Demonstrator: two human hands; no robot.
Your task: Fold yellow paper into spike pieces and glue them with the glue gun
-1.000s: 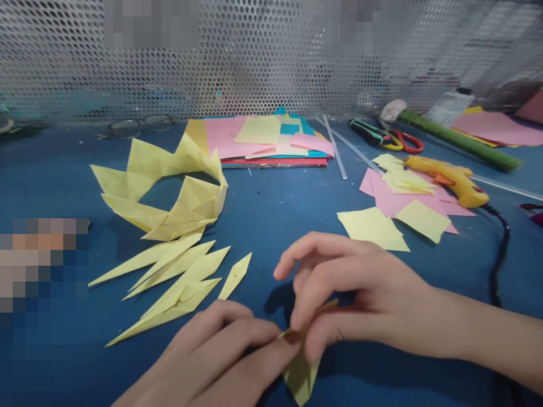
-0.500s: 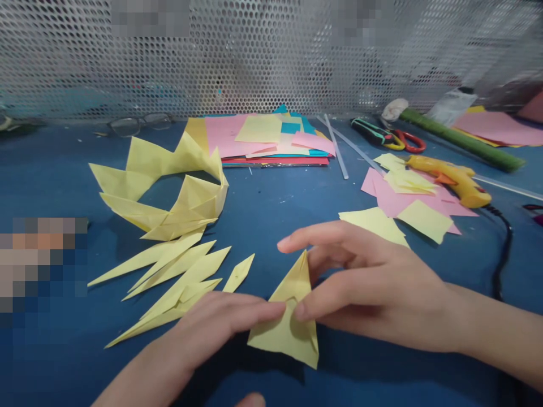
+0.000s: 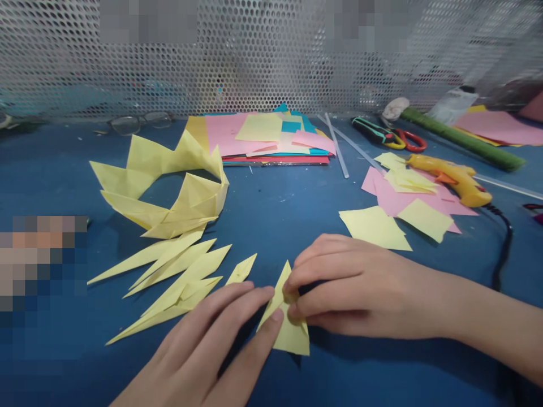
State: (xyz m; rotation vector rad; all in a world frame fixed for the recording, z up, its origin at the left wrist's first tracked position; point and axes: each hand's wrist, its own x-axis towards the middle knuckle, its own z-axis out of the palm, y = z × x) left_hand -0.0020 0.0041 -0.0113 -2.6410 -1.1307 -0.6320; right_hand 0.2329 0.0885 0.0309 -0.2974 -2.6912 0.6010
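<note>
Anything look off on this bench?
One thing: the yellow glue gun lies on its side among loose paper scraps at the right. Looks odd because, if hot, it might mark the paper; whether it's hot, I can't tell.

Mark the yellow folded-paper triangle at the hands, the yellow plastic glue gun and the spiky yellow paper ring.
Yellow folded-paper triangle (image 3: 293, 334): head view, lower part.
Yellow plastic glue gun (image 3: 462, 182): head view, middle of its body.
Spiky yellow paper ring (image 3: 193, 198): head view, near wall.
</note>
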